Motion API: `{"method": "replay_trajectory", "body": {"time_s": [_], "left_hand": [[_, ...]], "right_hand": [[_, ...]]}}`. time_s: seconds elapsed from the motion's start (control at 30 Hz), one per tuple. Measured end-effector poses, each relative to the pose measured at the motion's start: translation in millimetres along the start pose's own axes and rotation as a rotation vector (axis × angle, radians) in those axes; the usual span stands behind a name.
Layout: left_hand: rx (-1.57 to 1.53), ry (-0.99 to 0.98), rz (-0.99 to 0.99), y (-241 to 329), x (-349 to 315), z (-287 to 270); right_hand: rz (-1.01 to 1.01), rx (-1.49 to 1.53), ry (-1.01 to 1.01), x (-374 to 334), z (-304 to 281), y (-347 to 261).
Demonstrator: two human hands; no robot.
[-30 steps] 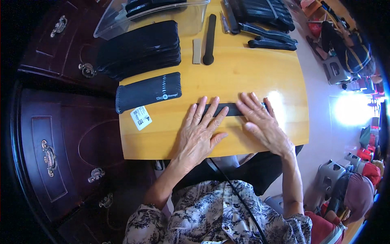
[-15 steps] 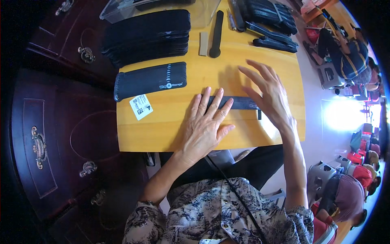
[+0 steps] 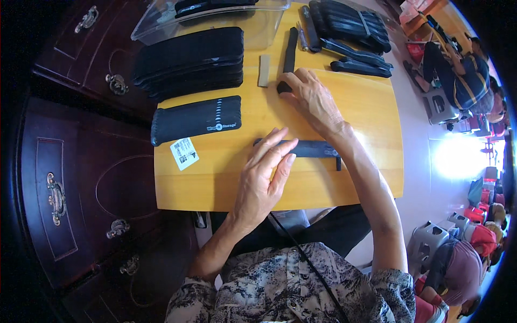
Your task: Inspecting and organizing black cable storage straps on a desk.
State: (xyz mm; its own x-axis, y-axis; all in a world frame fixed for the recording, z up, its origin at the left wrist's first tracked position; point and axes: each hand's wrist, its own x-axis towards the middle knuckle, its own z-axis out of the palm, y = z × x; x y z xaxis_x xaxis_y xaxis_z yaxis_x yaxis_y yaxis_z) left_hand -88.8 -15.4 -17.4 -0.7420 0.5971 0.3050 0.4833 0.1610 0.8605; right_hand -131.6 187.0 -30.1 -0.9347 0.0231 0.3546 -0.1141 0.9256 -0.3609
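My right hand (image 3: 313, 101) reaches to the table's middle, its thumb and fingers closed on the rounded near end of a black strap (image 3: 290, 51) that points away from me. My left hand (image 3: 263, 175) is tilted on its side with its fingers stretched out over the left end of another black strap (image 3: 312, 149). That second strap lies crosswise near the front, a short dark tab (image 3: 339, 163) sticking out under its right end. Whether the left fingertips touch it I cannot tell. A small beige strip (image 3: 264, 70) lies beside the held strap.
On the left lie a flat black sleeve (image 3: 199, 118), a white label card (image 3: 184, 153) and a stack of black sleeves (image 3: 188, 59). Behind stands a clear plastic bin (image 3: 264, 24). Several bundled black straps (image 3: 353, 24) and a pen-like tool (image 3: 302, 39) lie at the far right.
My right hand has moved left and away from me, from the crosswise strap to the other strap's rounded end. My left hand has turned from lying flat onto its side.
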Motion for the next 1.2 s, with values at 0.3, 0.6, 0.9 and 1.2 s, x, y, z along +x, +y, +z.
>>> {"method": "replay_trajectory", "body": {"time_s": [0.3, 0.6, 0.9, 1.2], "left_hand": [[-0.467, 0.070, -0.168, 0.2, 8.2, 16.9], [-0.581, 0.023, -0.263, 20.6, -9.1, 22.7], [-0.719, -0.022, -0.377, 27.2, -22.0, 30.0], [-0.643, -0.005, -0.360, 28.9, -19.0, 33.7]], "right_hand": [[0.325, 0.802, -0.005, -70.5, -38.4, -31.0], [0.357, 1.013, 0.097, -125.9, -51.3, -48.3], [0.384, 0.947, 0.119, -148.0, -60.7, -56.3], [0.430, 0.922, 0.164, -149.9, -62.0, -61.2]]}}
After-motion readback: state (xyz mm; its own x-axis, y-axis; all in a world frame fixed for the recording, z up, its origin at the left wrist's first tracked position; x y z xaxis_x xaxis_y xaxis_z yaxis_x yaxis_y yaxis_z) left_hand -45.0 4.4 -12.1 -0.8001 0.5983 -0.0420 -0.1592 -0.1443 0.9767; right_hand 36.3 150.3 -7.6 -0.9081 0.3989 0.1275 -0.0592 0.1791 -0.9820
